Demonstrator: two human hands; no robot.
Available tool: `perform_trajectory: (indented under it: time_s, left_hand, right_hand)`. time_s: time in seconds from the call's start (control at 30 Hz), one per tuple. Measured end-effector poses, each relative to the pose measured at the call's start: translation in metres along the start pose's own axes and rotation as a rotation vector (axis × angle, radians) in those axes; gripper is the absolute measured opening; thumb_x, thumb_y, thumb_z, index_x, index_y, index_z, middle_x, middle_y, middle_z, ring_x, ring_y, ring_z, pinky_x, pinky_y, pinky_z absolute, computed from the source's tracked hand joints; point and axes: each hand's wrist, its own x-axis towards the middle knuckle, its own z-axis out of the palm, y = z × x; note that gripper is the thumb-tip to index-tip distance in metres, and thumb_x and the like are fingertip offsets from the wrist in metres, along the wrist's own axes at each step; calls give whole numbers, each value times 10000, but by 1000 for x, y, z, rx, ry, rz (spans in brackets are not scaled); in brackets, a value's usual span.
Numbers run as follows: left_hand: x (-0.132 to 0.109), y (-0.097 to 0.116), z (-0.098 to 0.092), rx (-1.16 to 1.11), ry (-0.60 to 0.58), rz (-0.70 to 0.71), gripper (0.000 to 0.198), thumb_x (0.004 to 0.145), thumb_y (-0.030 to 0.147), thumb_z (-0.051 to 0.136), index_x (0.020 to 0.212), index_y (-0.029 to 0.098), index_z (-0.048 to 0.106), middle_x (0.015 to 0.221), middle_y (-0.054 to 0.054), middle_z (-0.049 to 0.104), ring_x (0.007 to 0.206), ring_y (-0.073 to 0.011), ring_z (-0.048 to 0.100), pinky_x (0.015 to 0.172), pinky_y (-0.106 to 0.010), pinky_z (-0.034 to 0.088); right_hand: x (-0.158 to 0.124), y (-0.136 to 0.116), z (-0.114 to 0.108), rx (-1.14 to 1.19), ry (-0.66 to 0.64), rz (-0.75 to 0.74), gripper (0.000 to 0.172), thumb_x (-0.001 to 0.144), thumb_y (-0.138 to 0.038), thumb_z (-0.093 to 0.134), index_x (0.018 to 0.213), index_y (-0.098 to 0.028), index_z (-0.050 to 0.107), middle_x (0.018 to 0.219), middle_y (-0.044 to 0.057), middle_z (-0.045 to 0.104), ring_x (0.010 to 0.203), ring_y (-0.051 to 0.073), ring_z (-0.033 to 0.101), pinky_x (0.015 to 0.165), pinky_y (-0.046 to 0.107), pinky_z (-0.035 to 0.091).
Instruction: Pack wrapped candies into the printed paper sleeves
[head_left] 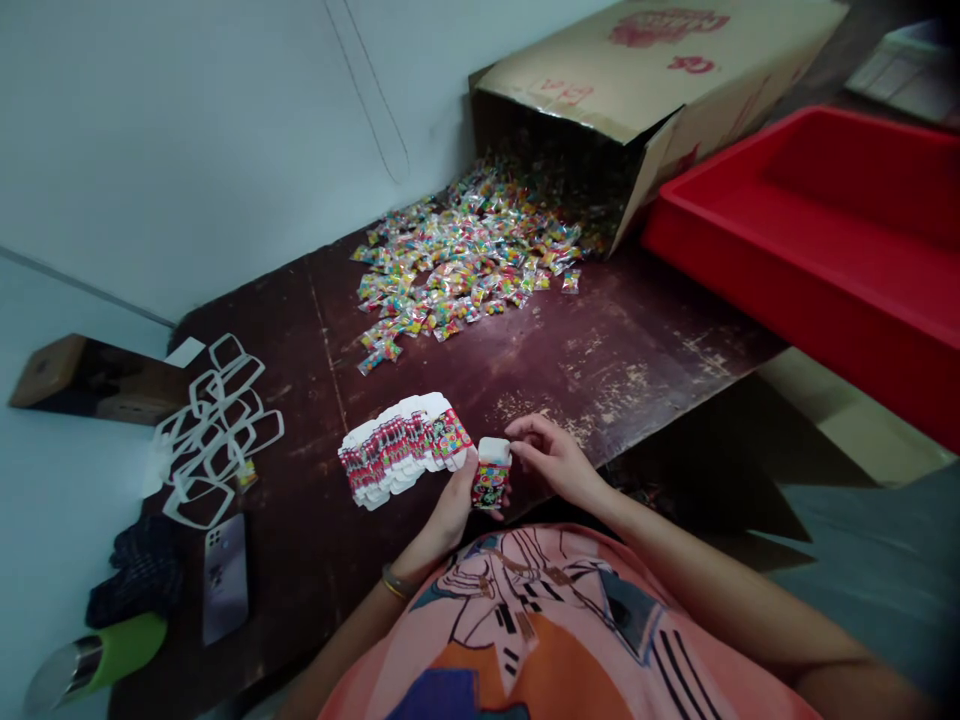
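My left hand (453, 497) is closed around a small colourful printed candy box (491, 483) near the table's front edge. The box stands roughly upright, its white top flap raised. Curled at the flap's right edge are the fingers of my right hand (553, 460), thumb and forefinger pinched against the box; the exact contact is too small to make out. Just left of my left hand lies an overlapping row of flat folded boxes (397, 445), white with red print. Beyond them spreads a heap of small clear candy packets (465, 265).
A cardboard carton (660, 60) lies on its side, packets spilling from it. At the right stands a red tray (810, 270). White loops (225, 425), a phone (225, 580), a brown box (97, 380), dark cloth (139, 568) and a green bottle (127, 645) are at the left.
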Motion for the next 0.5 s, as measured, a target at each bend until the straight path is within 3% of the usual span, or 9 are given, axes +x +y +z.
perform_trajectory:
  time_s: [0.07, 0.17, 0.27, 0.37, 0.5]
  left_hand:
    - [2, 0, 2, 28, -23, 15, 596, 810, 647, 449, 994, 116, 649, 784, -91, 680, 680, -204, 620, 501, -263, 468]
    - [4, 2, 3, 139, -60, 83, 446, 802, 510, 544, 1002, 130, 662, 773, -60, 666, 685, -195, 596, 513, -266, 479]
    - [6, 7, 4, 187, -65, 110, 361, 776, 380, 570, 1028, 138, 663, 808, -52, 664, 723, -202, 585, 537, -277, 494]
    - [6, 13, 4, 123, -39, 88, 346, 788, 350, 516, 1020, 139, 662, 855, -72, 674, 779, -229, 593, 541, -288, 496]
    - [2, 17, 0, -30, -156, 125, 342, 794, 336, 531, 1064, 153, 632, 938, -80, 671, 866, -245, 597, 608, -304, 511]
  right_hand:
    - [1, 8, 2, 217, -67, 169, 280, 810, -354, 620, 1044, -211, 562, 869, 9, 595, 601, 97, 534, 562, 232, 481]
    - [3, 7, 2, 287, -213, 268, 293, 761, -342, 658, 1001, -187, 593, 800, -6, 617, 581, 98, 552, 537, 224, 485]
    - [6, -8, -1, 74, -288, 99, 207, 793, -335, 631, 916, -176, 681, 856, 24, 637, 706, 130, 598, 656, 262, 511]
    - [8, -23, -3, -126, -281, -130, 248, 893, -341, 526, 921, -193, 723, 983, 56, 652, 906, 166, 610, 837, 307, 478]
    - [14, -25, -4, -140, -208, -124, 241, 880, -366, 562, 978, -216, 724, 987, 55, 680, 897, 181, 629, 796, 307, 497]
